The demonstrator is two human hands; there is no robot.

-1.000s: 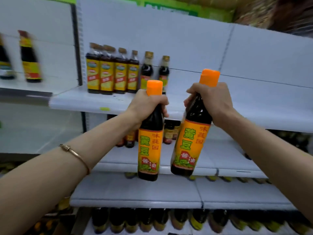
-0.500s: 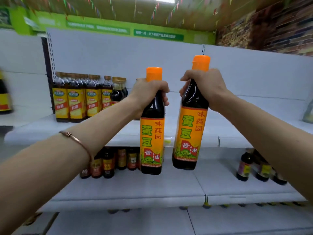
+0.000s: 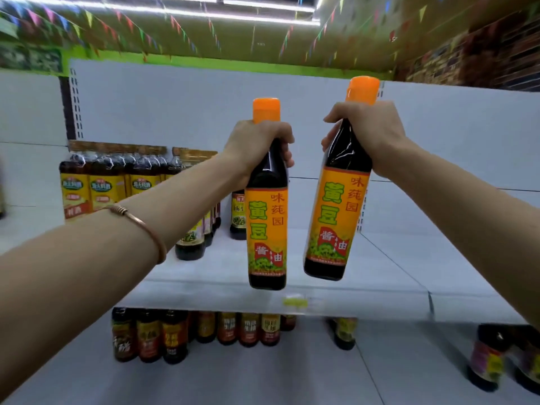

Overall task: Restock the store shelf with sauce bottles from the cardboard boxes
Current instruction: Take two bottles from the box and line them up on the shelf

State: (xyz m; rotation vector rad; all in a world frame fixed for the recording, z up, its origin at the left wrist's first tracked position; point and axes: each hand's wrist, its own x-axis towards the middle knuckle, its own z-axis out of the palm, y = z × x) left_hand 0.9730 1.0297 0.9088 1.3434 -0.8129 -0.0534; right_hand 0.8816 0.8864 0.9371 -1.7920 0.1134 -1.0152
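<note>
Gripping two sauce bottles by the necks, both in the air in front of the upper shelf (image 3: 380, 285). Left hand (image 3: 257, 144) wraps the left bottle (image 3: 267, 226) just under its orange cap; bottle hangs below the fist, long axis vertical, cap up. Right hand (image 3: 369, 135) curls round the right bottle (image 3: 336, 217); cap up, tilted right, base toward centre. Bottles are near each other, not touching. Behind left: shelved bottles (image 3: 99, 188) upright on the shelf.
</note>
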